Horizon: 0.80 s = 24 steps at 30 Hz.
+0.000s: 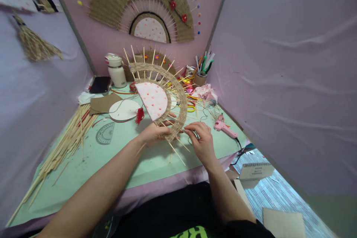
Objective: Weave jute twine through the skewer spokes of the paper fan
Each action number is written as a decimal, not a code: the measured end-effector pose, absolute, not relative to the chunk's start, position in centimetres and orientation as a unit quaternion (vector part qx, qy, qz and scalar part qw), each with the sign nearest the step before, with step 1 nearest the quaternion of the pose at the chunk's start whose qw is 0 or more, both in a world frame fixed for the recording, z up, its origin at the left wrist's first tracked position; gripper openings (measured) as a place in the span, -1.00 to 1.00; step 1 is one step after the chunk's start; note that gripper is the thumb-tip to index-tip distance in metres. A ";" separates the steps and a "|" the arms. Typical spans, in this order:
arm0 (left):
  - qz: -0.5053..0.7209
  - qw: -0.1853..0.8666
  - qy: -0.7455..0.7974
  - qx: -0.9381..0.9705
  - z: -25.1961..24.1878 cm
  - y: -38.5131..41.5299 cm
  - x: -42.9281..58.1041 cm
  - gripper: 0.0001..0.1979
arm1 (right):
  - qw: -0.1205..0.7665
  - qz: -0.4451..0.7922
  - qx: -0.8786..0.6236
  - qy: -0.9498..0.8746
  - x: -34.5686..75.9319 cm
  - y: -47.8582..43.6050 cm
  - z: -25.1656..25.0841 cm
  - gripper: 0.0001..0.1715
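Observation:
My left hand (160, 132) grips the lower end of a half-round fan (182, 104), its fingers partly hidden behind it. The fan has a white half-disc with red dots (153, 100), a band of woven twine around that, and thin wooden sticks (177, 153) spreading outward. At the fan's lower outer edge, my right hand (202, 141) pinches with thumb and forefinger; what lies between the fingertips is too small to make out. A thin dark strand curves beside that hand. Left of the fan hangs or lies a red tassel (140, 115).
Long wooden sticks (64, 147) and a protractor (105, 133) lie on the left, near a white disc (124, 110). A pink glue gun (225, 128) is at right. Behind stand a white bottle (117, 72) and a tool cup (200, 79). A large decorated fan (111, 5) hangs above.

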State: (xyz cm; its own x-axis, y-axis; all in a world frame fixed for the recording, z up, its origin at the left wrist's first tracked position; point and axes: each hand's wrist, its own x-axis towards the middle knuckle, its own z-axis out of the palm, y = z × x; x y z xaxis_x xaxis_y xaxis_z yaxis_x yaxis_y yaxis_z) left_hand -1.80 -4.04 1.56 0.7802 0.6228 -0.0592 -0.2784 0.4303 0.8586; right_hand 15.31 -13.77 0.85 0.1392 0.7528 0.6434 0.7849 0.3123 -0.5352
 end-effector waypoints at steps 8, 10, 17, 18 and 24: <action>0.276 0.819 0.197 0.463 1.6 -4.1 -1.6 -0.50 | 0.471 -0.005 -0.579 -0.666 14.9 -14.0 0.9 -0.92; 0.274 0.822 0.193 0.461 1.5 -4.1 -1.7 -0.50 | 0.472 0.001 -0.573 -0.669 14.8 -14.1 1.2 -0.92; 0.280 0.816 0.198 0.465 1.6 -4.1 -1.7 -0.48 | 0.471 0.035 -0.550 -0.689 14.1 -14.6 1.8 -0.89; 0.282 0.815 0.199 0.466 1.7 -4.2 -1.7 -0.48 | 0.471 0.038 -0.550 -0.689 14.1 -14.6 1.8 -0.88; 0.293 0.799 0.216 0.479 1.6 -4.2 -1.7 -0.46 | 0.437 0.022 -0.568 -0.697 14.1 -14.4 1.6 -0.89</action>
State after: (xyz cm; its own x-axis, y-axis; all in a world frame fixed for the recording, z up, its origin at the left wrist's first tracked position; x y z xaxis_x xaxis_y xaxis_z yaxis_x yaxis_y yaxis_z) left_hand -1.73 -4.21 1.64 0.7350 0.6751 -0.0635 -0.2617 0.3689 0.8919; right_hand 14.07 -14.41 1.56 0.0267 0.8106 0.5849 0.7727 0.3545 -0.5265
